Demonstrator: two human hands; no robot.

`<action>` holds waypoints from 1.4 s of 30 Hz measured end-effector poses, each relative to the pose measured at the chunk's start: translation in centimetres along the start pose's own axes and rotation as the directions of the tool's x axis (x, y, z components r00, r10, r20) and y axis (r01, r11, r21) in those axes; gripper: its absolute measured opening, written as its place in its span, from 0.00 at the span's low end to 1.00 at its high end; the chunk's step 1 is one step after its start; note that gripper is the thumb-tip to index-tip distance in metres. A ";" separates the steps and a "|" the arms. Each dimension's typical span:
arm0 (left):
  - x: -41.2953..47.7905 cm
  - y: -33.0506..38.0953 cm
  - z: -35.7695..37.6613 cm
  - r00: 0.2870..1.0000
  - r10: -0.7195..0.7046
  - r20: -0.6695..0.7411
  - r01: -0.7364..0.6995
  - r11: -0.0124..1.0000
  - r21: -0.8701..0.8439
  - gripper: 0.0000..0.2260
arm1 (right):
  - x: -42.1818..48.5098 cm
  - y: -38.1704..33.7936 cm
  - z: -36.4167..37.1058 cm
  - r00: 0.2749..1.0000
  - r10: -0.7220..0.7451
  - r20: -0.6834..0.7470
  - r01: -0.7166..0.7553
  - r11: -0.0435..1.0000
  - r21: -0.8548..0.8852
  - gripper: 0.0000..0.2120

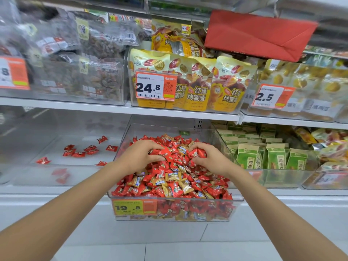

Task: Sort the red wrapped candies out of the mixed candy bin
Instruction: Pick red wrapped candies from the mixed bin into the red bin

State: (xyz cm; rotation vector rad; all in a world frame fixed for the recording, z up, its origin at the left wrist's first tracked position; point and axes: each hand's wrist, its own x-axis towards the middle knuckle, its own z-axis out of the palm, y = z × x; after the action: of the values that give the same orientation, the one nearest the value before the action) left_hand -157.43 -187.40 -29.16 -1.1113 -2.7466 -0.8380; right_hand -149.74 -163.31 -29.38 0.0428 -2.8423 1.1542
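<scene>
in the clear plastic mixed candy bin point(169, 131), the left hand point(140, 157) and right hand point(210, 160) each curl around red wrapped candies point(198, 153), probably gathering them for the neighbouring clear tray point(52, 147), where some lie.

Under the left hand point(140, 157) and right hand point(211, 159), a heap of wrapped candies point(175, 183) in the candy bin point(222, 140). Left of the left hand, scattered candies point(81, 150) in the neighbouring bin point(37, 176); right of the right hand, snack pouches point(273, 157); above both, roasted sweet potato bags point(197, 87).
</scene>
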 end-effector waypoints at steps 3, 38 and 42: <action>0.1 0.2 -0.2 0.997 -0.036 -0.062 0.030 0.995 -0.096 0.21 | -0.2 -0.4 -0.8 0.997 0.050 -0.061 -0.042 0.992 0.119 0.09; -7.0 -23.1 -12.8 0.900 -0.411 -0.146 0.379 0.903 -0.203 0.19 | 15.8 -19.6 19.0 0.972 -0.222 0.078 0.231 0.964 -0.130 0.16; -7.5 -24.6 -12.1 0.867 -0.498 0.025 0.498 0.862 -0.097 0.38 | 17.4 -18.7 19.3 0.927 -0.045 0.373 0.190 0.912 -0.363 0.45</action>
State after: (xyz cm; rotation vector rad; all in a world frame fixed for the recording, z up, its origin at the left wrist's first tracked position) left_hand -169.81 -212.82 -32.11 -0.3896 -3.0660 -1.0283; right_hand -167.22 -190.21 -28.81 0.4421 -3.2758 0.5773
